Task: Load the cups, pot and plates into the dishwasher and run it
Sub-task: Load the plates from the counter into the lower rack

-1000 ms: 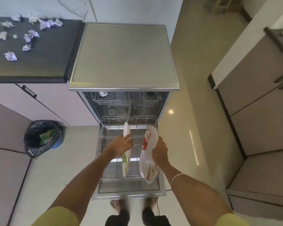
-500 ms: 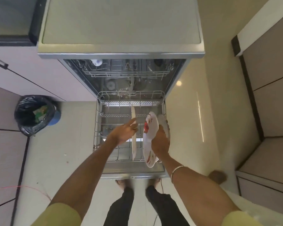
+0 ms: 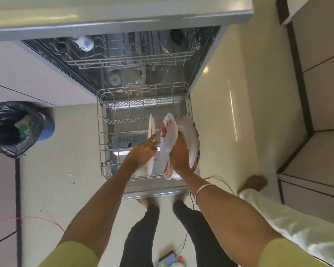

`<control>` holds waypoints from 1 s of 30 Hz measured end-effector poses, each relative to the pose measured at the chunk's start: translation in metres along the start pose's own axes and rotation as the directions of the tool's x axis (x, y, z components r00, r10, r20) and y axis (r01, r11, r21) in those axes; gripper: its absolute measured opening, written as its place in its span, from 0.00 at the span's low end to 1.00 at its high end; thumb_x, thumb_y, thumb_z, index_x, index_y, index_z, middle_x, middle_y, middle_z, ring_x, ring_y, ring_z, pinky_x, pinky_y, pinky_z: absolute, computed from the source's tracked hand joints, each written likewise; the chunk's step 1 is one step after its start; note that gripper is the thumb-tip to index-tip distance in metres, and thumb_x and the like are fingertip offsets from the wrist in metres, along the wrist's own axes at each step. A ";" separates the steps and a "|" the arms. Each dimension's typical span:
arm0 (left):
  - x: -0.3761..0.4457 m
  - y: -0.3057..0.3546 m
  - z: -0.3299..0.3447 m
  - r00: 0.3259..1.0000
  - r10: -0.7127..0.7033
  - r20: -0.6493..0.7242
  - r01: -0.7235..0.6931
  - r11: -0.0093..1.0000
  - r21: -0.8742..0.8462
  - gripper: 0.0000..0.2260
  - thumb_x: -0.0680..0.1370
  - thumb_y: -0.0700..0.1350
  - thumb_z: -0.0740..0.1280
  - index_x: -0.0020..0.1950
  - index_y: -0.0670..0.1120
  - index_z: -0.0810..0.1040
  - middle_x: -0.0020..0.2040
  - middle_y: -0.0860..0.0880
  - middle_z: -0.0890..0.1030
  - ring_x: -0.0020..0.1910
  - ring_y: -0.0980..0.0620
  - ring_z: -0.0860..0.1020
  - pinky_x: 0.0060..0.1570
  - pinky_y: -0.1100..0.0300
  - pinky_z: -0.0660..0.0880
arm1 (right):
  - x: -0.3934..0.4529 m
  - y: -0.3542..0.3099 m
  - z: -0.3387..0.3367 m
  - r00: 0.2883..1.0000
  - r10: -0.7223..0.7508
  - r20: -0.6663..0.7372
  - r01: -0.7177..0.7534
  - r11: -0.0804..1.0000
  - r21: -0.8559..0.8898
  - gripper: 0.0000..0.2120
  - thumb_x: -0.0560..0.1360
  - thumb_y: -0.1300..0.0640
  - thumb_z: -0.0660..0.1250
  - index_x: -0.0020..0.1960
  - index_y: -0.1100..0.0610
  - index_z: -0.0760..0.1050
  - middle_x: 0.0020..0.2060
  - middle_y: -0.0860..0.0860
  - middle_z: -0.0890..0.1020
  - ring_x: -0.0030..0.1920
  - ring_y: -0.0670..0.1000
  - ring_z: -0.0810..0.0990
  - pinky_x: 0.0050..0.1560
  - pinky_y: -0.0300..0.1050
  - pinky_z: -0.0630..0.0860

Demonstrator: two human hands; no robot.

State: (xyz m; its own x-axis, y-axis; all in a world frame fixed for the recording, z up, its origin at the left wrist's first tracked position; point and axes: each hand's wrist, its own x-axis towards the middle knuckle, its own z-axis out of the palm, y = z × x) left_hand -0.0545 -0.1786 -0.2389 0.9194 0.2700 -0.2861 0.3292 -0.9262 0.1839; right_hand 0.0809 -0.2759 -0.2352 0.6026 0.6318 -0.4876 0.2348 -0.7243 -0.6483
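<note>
Dishwasher: open steel dishwasher, its pulled-out lower wire rack at 12 o'clock from the person's feet.
Left hand: left hand on the plain white plate standing on edge in the rack — forefinger stretched along its face, other fingers curled.
Right hand: right hand grips two red-flowered white plates together, thumb between them, at 3 o'clock of the plain plate.
Upper rack: a white patterned cup at 11 o'clock — blurred.
Floor: black-bagged blue bin at 9 o'clock.
</note>
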 end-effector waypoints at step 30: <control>0.003 0.045 0.035 0.982 -0.180 -0.051 0.164 0.959 -0.229 0.19 0.63 0.38 0.81 0.53 0.45 0.86 0.71 0.40 0.74 0.73 0.36 0.68 0.62 0.37 0.73 | -0.010 0.007 0.022 0.977 0.118 0.180 -0.086 0.981 -0.176 0.34 0.79 0.47 0.65 0.78 0.55 0.53 0.69 0.58 0.72 0.66 0.61 0.76 0.63 0.56 0.75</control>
State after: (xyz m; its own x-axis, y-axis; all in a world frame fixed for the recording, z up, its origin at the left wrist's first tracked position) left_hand -0.0449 -0.2289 -0.2642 0.8547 0.4457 -0.2662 0.5162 -0.7839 0.3451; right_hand 0.0597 -0.2809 -0.2474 0.4785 0.5816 -0.6579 0.3133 -0.8130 -0.4909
